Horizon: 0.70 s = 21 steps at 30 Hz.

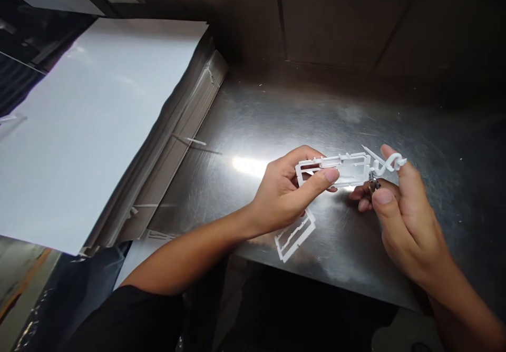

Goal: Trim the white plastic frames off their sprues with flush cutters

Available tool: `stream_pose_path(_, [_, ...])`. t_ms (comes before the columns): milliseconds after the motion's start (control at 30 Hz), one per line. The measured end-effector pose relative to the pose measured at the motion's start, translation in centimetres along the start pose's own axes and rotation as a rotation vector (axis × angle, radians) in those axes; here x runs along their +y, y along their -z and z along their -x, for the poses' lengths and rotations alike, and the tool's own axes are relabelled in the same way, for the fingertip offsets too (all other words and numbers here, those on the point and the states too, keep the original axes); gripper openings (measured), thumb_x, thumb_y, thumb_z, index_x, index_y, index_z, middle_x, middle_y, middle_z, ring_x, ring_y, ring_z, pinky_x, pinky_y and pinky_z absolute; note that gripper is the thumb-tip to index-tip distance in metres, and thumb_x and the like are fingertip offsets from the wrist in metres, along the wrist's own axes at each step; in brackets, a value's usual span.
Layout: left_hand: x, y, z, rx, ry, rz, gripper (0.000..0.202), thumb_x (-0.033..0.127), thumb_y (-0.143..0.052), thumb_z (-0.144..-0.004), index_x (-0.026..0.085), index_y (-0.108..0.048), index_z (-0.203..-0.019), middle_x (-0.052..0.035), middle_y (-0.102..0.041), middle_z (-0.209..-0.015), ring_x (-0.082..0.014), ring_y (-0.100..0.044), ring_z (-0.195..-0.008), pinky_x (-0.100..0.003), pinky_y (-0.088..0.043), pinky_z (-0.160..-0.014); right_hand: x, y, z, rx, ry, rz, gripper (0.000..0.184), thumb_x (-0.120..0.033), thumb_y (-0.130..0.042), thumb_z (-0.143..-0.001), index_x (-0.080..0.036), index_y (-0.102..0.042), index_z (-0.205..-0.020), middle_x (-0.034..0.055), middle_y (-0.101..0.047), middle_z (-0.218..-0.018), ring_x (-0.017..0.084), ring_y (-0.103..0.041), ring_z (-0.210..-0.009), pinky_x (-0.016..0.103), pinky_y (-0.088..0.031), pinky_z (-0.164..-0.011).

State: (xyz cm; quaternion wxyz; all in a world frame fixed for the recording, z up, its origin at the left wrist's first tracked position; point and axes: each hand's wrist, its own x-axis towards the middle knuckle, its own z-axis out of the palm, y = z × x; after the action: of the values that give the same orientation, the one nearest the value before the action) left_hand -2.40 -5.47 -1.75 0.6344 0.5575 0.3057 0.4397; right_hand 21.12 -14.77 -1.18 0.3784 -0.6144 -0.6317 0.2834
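Note:
My left hand (290,191) is closed around a white moulded plastic frame (343,166), thumb lying along its front bar. A curled white sprue (389,163) sticks out from the frame's right end. My right hand (399,209) grips a small dark metal cutter (373,183) at the joint between frame and sprue, with a finger up against the curl. Both hands hover a little above a steel table (316,115). A second white plastic frame (295,234) lies flat on the table under my left wrist.
A tall stack of white sheets (95,115) fills the left side, its edges sloping down to the table. Behind the steel surface stands a dark wall (356,20). The table's front edge runs just below my hands, with dark floor beneath.

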Motion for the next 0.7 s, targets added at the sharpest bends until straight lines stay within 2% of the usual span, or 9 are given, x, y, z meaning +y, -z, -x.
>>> stream_pose_path(133, [0.09,-0.15,-0.08,-0.015,-0.02,0.054,0.019,0.023,-0.097,-0.1,0.022,-0.078,-0.104,0.0013,-0.086,-0.089,-0.0131,-0.081,-0.082,-0.019,-0.062,-0.073,-0.45,-0.06,-0.06,-0.013,-0.04,-0.042,0.07,-0.062,-0.053,-0.13,-0.027,-0.034,-0.187,0.0037,-0.079,-0.11,0.023,-0.079,-0.092,0.036,-0.066,-0.08])
stream_pose_path(233, [0.04,-0.23,-0.01,-0.025,-0.008,0.076,0.017,0.016,-0.095,-0.101,0.022,-0.079,-0.106,0.0028,-0.087,-0.091,-0.0115,-0.083,-0.085,-0.016,-0.062,-0.077,-0.73,-0.07,-0.1,-0.012,-0.047,-0.055,0.071,-0.063,-0.053,-0.129,-0.026,-0.035,-0.187,0.0039,-0.079,-0.109,0.023,-0.079,-0.091,0.034,-0.064,-0.075])
stream_pose_path(467, [0.01,-0.28,0.14,-0.032,-0.016,0.072,0.014,0.016,-0.091,-0.104,0.022,-0.08,-0.107,0.0026,-0.087,-0.092,-0.012,-0.083,-0.085,-0.018,-0.064,-0.078,-0.79,0.02,-0.09,-0.019,-0.052,-0.033,0.071,-0.063,-0.053,-0.129,-0.028,-0.032,-0.188,0.0035,-0.079,-0.11,0.024,-0.08,-0.091,0.032,-0.064,-0.068])
stream_pose_path(700, [-0.03,-0.23,0.0,-0.024,-0.03,0.059,0.012,0.017,-0.09,-0.105,0.022,-0.079,-0.107,0.0028,-0.086,-0.092,-0.0111,-0.082,-0.084,-0.018,-0.063,-0.078,-0.71,0.19,0.08,-0.027,-0.073,0.039,0.08,-0.066,-0.051,-0.128,-0.028,-0.02,-0.192,0.0055,-0.08,-0.107,0.027,-0.082,-0.088,0.034,-0.065,-0.059])
